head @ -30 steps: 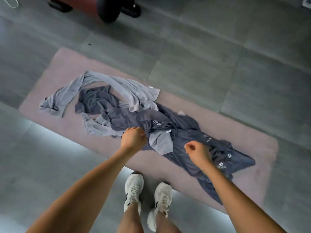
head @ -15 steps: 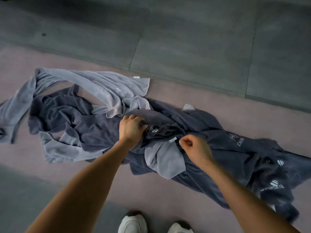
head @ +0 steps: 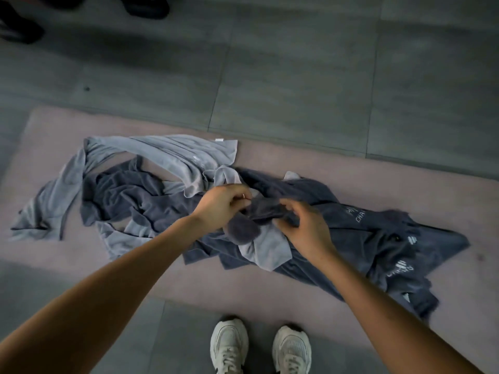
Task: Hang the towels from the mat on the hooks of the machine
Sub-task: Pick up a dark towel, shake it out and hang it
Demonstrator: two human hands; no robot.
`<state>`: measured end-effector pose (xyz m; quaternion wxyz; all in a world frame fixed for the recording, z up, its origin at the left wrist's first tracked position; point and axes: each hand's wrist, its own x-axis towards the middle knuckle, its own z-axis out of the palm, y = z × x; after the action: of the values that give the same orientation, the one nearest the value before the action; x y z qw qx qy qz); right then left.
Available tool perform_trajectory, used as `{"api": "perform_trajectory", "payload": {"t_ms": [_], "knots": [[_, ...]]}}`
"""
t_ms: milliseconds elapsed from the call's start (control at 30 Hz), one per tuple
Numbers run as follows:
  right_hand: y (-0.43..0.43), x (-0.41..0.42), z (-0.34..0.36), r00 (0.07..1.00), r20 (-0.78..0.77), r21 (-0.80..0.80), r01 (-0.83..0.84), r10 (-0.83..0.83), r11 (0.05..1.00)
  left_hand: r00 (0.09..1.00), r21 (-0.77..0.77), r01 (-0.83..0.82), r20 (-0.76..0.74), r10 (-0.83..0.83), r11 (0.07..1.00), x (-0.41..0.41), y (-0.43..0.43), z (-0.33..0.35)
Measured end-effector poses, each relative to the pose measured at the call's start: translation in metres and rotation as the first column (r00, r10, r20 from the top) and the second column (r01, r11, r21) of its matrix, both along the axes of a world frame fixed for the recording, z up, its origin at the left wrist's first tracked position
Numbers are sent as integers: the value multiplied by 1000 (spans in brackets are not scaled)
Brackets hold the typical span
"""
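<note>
both my bare arms reach forward and down from the bottom corners, forearms angled inward so the hands meet over the middle of the heap. left hand (head: 220,207) is knuckles up, fingers curled, thumb and fingertips pinching a bunched fold of the dark grey towel (head: 263,210); small ring visible on one finger. right hand (head: 306,228) is just beside it, wrist bent, fingers curled over the same fold from the right side, grasping it. the fold is raised a bit between the two hands, the rest of that towel trails right across the mat (head: 351,168) with white print on it, text too blurred to read. a light grey towel (head: 167,152) lies in a long arc on the left half of the mat, partly over more dark cloth; can't tell how many towels are in the tangle. another light grey piece (head: 267,249) sits under my hands. mat is pinkish, flat on the grey tiled floor (head: 297,76). my white sneakers (head: 229,344) are at the near edge, on the tiles. dark objects (head: 145,6) at top left, cut off.
</note>
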<state>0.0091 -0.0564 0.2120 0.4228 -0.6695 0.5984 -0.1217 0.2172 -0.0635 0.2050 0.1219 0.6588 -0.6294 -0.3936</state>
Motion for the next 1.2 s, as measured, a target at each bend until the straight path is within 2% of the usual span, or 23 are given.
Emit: {"api": "perform_trajectory", "payload": {"t_ms": [167,433,500,633,767,900,1000,1133,1200], "knots": [[5,10,145,994,90,-139,-51,64,989,979,-37,171,-104,-174,985,-7,5,160],[4,2,389,972,189,-320,-75,141,944,961,-100,171,-203,-188,980,-7,10,459],[2,4,445,964,218,-332,-75,154,940,962,-164,183,-173,-211,969,-8,8,524],[2,0,545,915,386,-292,1,117,956,976,-306,161,-90,-197,938,-4,6,627],[6,-14,629,923,355,-426,20,146,905,981,-387,191,35,-192,902,3,23,683],[17,-21,695,958,255,-537,29,129,843,972,-462,235,94,-216,855,2,40,695],[25,-29,729,964,260,-570,111,50,814,980,-458,188,25,-199,869,4,44,691],[34,-48,756,952,294,-590,249,-83,768,991,-441,130,22,-134,888,9,43,676],[36,-60,760,949,267,-585,300,-169,753,986,-401,45,-130,-105,915,9,41,676]]}}
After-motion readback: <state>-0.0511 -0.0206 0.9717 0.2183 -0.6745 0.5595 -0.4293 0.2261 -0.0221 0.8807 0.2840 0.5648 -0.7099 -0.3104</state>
